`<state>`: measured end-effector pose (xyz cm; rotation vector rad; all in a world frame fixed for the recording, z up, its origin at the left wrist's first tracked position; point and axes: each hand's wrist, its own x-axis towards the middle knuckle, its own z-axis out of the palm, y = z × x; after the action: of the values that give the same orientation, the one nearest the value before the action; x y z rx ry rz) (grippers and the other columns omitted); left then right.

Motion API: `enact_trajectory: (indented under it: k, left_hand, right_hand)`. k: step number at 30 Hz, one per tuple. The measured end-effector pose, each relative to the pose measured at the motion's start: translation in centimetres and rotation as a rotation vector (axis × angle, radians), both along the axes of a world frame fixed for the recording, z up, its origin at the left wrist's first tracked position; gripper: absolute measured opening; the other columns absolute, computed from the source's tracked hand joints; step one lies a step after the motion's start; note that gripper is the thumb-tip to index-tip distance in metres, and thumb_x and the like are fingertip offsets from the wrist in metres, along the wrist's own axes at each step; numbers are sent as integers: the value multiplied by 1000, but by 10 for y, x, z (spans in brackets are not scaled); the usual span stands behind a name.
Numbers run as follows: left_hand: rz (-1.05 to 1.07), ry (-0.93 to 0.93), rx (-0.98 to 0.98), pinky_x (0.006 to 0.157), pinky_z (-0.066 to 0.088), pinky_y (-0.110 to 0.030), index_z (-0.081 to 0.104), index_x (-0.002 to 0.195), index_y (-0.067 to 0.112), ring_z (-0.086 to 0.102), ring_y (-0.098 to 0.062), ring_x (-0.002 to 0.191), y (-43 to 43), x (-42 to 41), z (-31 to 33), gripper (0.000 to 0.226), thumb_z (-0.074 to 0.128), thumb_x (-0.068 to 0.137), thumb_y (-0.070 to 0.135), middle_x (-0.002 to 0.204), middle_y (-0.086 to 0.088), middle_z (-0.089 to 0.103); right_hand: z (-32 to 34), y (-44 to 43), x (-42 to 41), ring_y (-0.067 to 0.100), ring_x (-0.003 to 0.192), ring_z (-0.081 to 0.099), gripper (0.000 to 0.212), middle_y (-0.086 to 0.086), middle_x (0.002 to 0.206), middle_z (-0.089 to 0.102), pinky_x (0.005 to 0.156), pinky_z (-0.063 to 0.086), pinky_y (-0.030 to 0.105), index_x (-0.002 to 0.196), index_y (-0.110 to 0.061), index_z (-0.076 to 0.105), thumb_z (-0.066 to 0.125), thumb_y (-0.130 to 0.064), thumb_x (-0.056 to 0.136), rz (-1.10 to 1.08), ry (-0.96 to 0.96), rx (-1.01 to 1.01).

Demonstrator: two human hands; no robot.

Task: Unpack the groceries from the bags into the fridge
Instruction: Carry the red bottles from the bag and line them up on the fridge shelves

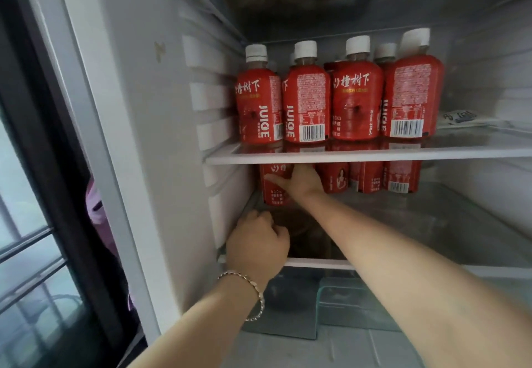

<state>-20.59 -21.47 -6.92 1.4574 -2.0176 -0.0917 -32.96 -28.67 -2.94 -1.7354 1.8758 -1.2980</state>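
Red juice bottle, far left on the lower fridge shelf, was clamped in the grip of the right hand; the left hand was curled at the shelf's near edge, its hold not discernible; labels read "JUICE", "楂树下", "380mL", plus barcodes; risk was toppling the close-packed neighbouring bottles.

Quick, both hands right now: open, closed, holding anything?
Left hand: fingers curled at the edge of the white lower shelf; whether it holds anything cannot be told.
Right hand: grips a red-labelled plastic juice bottle on that shelf.
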Motion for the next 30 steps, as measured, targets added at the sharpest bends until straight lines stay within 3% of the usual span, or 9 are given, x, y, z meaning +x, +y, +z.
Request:
enact_trajectory:
  k: [7, 11, 13, 15, 19, 22, 25, 28, 30]
  left_hand:
    - [-14, -34, -18, 83, 44, -32, 57, 97, 12, 51, -21, 99, -2, -1, 0, 23, 44, 89, 29, 108, -3, 54]
    - [-10, -37, -6, 86, 43, -33, 57, 102, 9, 50, -23, 105, -2, -2, -1, 26, 43, 89, 27, 113, -6, 53]
    - [-19, -38, -3, 86, 43, -33, 58, 103, 10, 50, -23, 104, -2, 0, 0, 26, 43, 89, 26, 113, -6, 53]
    - [-32, -42, 13, 86, 43, -33, 58, 103, 11, 51, -22, 103, -2, 1, 0, 26, 43, 89, 26, 113, -5, 54]
    - [-33, -56, 51, 81, 45, -32, 59, 100, 10, 55, -23, 99, -4, 3, 3, 23, 44, 89, 24, 112, -5, 55]
    - [-16, -102, 103, 83, 49, -34, 58, 105, 9, 57, -25, 100, 3, 3, 11, 23, 42, 92, 20, 117, -6, 54]
    - [68, -214, 126, 92, 45, -35, 45, 124, 7, 53, -27, 112, 25, 0, 25, 31, 41, 93, 10, 127, -12, 50]
    - [110, -221, 111, 94, 46, -37, 38, 129, 7, 50, -30, 115, 53, 1, 36, 43, 46, 88, 1, 131, -13, 43]
    - [143, -226, 123, 87, 48, -35, 43, 126, 9, 55, -31, 110, 82, 8, 40, 39, 47, 88, 3, 125, -12, 51]
  right_hand:
    - [-4, 8, 6, 23, 133, 42, 58, 7, 141, 48, 109, 33, 36, 137, -12, 42, 67, -14, 84, 144, -68, 91]
    - [2, 5, 9, 24, 130, 45, 59, 8, 138, 51, 109, 34, 36, 134, -10, 48, 72, -14, 80, 61, -76, 110]
    - [0, 8, 11, 23, 124, 51, 44, 7, 131, 57, 105, 39, 34, 126, -10, 56, 69, -16, 84, -15, 12, 140]
    - [-5, 13, 10, 23, 115, 57, 23, 8, 119, 64, 100, 44, 32, 112, -10, 65, 59, -14, 91, -59, 78, 174]
    - [-9, 41, 5, 17, 100, 62, 17, 3, 104, 69, 88, 48, 27, 94, -14, 71, 54, -13, 92, -8, 106, 185]
    - [-2, 73, 4, 13, 85, 58, 19, 8, 103, 68, 69, 46, 21, 100, -6, 71, 55, -7, 89, 57, 128, 277]
    - [10, 108, 3, 12, 62, 50, 24, 12, 93, 66, 47, 38, 19, 109, -4, 68, 54, -11, 90, 134, 182, 486]
    - [17, 140, -1, 10, 53, 48, 22, 5, 80, 67, 41, 36, 16, 103, -6, 70, 55, -15, 92, 199, 212, 395]
    - [17, 161, 1, 9, 58, 53, 22, 3, 76, 69, 46, 39, 17, 99, -5, 72, 56, -19, 92, 266, 259, 311]
